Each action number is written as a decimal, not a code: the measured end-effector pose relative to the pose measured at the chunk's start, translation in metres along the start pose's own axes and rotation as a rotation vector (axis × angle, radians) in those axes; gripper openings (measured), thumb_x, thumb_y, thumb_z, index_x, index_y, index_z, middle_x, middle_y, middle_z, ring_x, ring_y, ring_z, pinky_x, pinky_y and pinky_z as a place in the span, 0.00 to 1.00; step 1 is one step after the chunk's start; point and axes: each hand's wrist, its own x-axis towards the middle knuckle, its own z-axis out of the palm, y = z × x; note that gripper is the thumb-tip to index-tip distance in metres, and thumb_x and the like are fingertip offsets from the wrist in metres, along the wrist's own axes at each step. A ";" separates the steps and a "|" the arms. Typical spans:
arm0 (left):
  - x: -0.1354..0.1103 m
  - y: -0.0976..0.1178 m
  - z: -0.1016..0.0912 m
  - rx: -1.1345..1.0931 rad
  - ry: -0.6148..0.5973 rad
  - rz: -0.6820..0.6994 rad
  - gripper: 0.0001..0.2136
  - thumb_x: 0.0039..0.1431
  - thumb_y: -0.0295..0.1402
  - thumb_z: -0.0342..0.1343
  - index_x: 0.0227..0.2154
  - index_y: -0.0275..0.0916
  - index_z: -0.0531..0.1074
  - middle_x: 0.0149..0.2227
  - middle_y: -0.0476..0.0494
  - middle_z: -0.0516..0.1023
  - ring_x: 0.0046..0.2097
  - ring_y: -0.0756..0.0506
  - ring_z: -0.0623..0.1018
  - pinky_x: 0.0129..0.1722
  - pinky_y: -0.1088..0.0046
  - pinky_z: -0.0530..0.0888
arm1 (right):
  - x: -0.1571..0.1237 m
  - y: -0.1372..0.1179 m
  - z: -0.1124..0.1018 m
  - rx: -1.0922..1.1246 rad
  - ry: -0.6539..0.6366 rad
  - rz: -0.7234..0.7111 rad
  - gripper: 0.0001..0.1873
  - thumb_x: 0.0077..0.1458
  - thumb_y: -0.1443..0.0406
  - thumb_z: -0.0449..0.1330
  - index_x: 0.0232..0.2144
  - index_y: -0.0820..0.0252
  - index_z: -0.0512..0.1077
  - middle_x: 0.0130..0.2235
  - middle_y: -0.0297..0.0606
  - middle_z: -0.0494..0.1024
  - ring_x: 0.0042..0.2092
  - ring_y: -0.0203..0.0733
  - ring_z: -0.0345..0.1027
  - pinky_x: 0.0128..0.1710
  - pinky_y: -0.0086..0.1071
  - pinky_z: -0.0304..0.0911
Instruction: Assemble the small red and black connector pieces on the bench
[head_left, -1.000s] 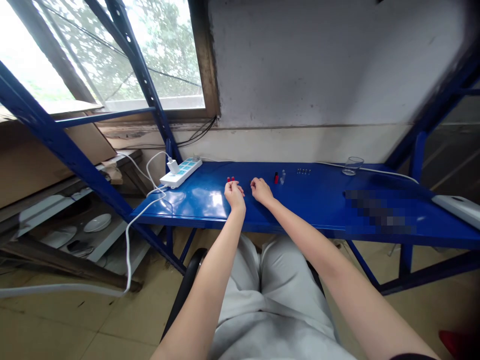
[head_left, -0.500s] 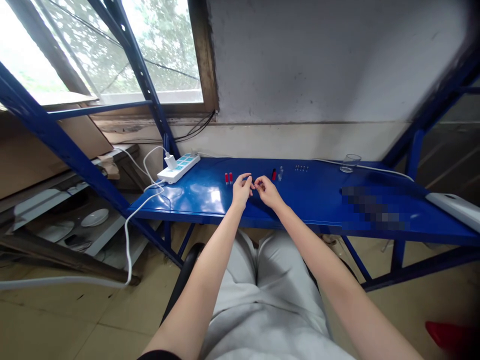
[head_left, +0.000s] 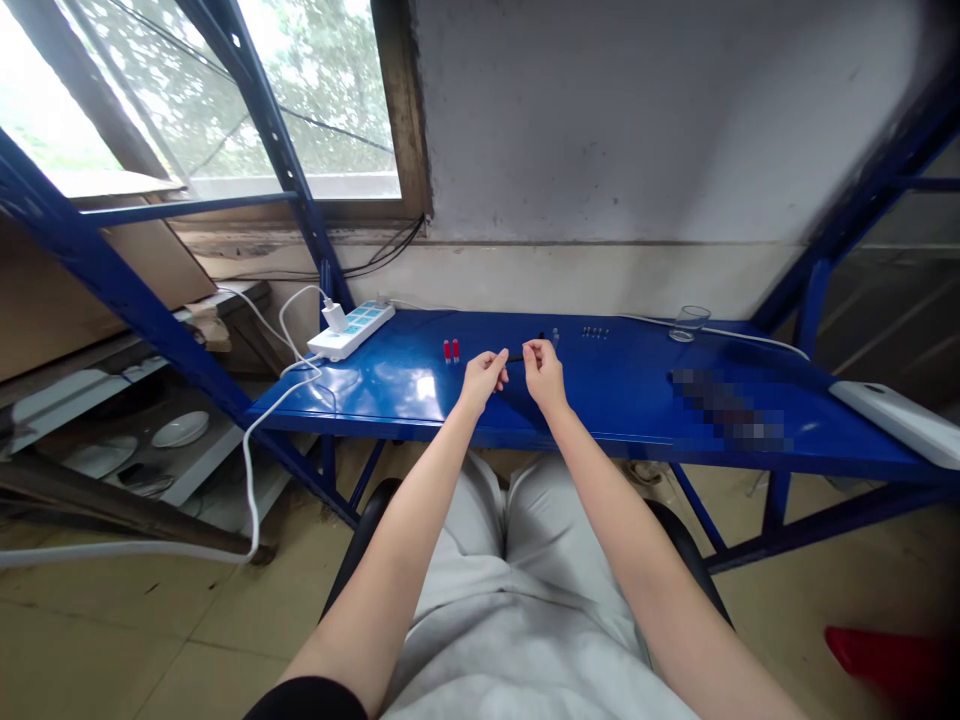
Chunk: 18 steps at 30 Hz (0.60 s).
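My left hand (head_left: 484,381) is closed in a pinch on a small dark stick-like piece (head_left: 515,358) above the blue table. The piece points toward my right hand (head_left: 544,374), whose thumb and fingers are pinched together at its other end; what lies between those fingertips is hidden. Two red tubes with pale ends (head_left: 451,351) stand on the table left of my hands. Just behind my right hand, the black top of a small item (head_left: 541,336) shows beside small clear pieces (head_left: 555,335). Farther right is a row of several tiny metallic pieces (head_left: 596,332).
A white power strip (head_left: 351,330) with a plug and cable lies at the left of the blue table (head_left: 600,400). To the right are a clear glass (head_left: 688,323), a blurred-out dark object (head_left: 724,408) and a white device (head_left: 896,415). A wall rises behind.
My hands have moved slightly apart, and the dark piece now shows between them. My right hand has turned more upright and covers part of the black-and-red item. The view has shifted slightly.
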 end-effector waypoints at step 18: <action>-0.003 0.006 0.003 0.001 -0.035 0.005 0.17 0.48 0.47 0.57 0.23 0.36 0.66 0.18 0.50 0.70 0.14 0.56 0.64 0.15 0.80 0.58 | 0.007 0.008 0.005 0.266 0.080 0.062 0.16 0.54 0.51 0.50 0.34 0.56 0.61 0.22 0.30 0.62 0.23 0.34 0.55 0.23 0.29 0.53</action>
